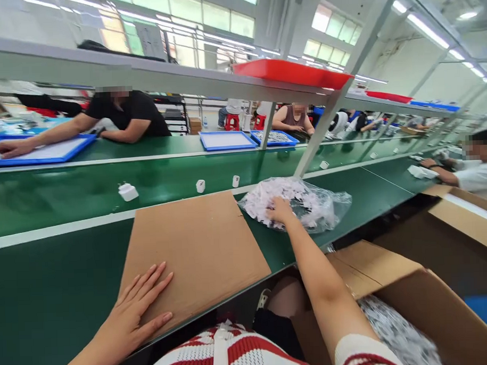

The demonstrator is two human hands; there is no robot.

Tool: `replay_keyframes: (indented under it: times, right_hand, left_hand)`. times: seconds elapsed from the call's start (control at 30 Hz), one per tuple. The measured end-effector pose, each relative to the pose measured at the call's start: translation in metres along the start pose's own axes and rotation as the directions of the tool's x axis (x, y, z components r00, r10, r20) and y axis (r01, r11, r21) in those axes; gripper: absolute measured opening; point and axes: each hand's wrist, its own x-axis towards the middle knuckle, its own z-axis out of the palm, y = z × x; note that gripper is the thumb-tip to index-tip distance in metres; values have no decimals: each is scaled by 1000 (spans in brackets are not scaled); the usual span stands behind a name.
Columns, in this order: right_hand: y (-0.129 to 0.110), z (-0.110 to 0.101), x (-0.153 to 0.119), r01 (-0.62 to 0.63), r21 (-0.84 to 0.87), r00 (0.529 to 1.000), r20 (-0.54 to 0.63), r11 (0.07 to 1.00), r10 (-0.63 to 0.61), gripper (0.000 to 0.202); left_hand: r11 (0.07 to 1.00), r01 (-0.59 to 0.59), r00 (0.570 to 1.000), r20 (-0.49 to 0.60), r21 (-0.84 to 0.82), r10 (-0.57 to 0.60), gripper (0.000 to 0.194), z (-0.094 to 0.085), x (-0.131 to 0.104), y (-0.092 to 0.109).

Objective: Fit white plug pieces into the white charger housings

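My left hand lies flat with its fingers spread on the lower left part of a brown cardboard sheet on the green bench. To the right of the sheet is a clear plastic bag full of small white pieces. My right hand reaches onto the bag's left part, fingers bent down among the white pieces. Its fingertips are partly hidden, and whether a piece is between them is too small to tell.
White adapters sit on the green belt beyond the bench. A slanted shelf post rises behind the bag. An open cardboard box stands at lower right. People sit across the belt and at right.
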Motion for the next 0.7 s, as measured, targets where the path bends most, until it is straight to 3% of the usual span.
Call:
replay_keyframes:
  times: [0.13,0.27,0.43,0.53,0.63,0.7]
  right_hand:
    - [0,1,-12,103,29,991,81,994,-105,49]
    - [-4,2,-22,243,68,968,48,968,-247,35]
    - [-22,8,-33,500,182,860,9,847,-510,29]
    - [-29,6,-35,524,362,817,43,771,-575,36]
    - [-24,-6,-30,375,471,890,59,799,-452,42]
    - [-14,-16,-26,222,373,959,83,901,-271,42]
  left_hand:
    - [1000,0,1000,16,-3,0,71,6,1,-8]
    - [1000,14,999,35,-9,-14,70,5,2,-9]
    - [1000,23,999,25,-16,-22,69,3,2,-8]
    - [999,34,999,33,-22,-33,70,1,2,-6]
    - [1000,25,999,22,-19,-24,70,1,2,-4]
    - [1000,10,1000,9,-13,-10,71,2,1,-4]
